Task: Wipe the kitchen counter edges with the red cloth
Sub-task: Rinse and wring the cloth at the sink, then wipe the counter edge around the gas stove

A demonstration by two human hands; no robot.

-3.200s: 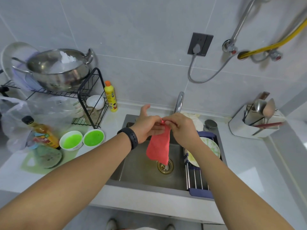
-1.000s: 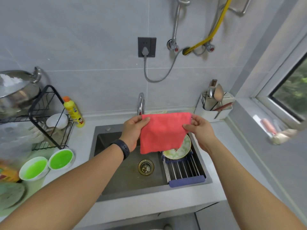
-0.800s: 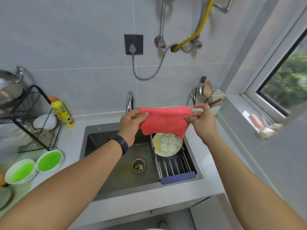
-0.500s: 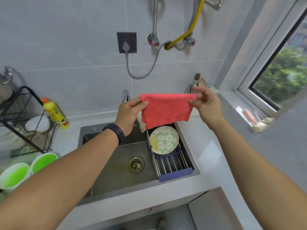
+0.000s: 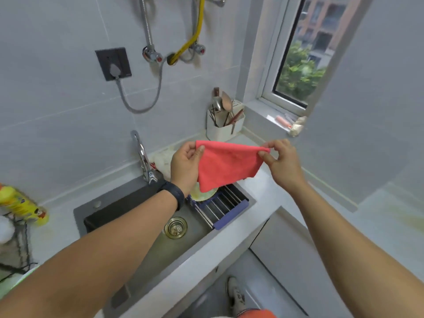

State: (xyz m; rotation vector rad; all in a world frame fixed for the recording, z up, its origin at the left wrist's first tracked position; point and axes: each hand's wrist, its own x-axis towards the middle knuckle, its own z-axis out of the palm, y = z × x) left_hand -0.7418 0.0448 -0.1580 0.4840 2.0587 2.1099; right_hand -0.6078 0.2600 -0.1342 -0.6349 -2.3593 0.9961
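Both hands hold the red cloth [image 5: 226, 167] spread in the air above the sink [image 5: 146, 216] and the counter [image 5: 263, 191]. The left hand [image 5: 185, 165] pinches one top corner, the right hand [image 5: 281, 161] the other.

Black wristband [image 5: 172, 195], bare forearms.

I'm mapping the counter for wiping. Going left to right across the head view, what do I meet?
Yellow bottle → faucet → left hand → red cloth → right hand → window
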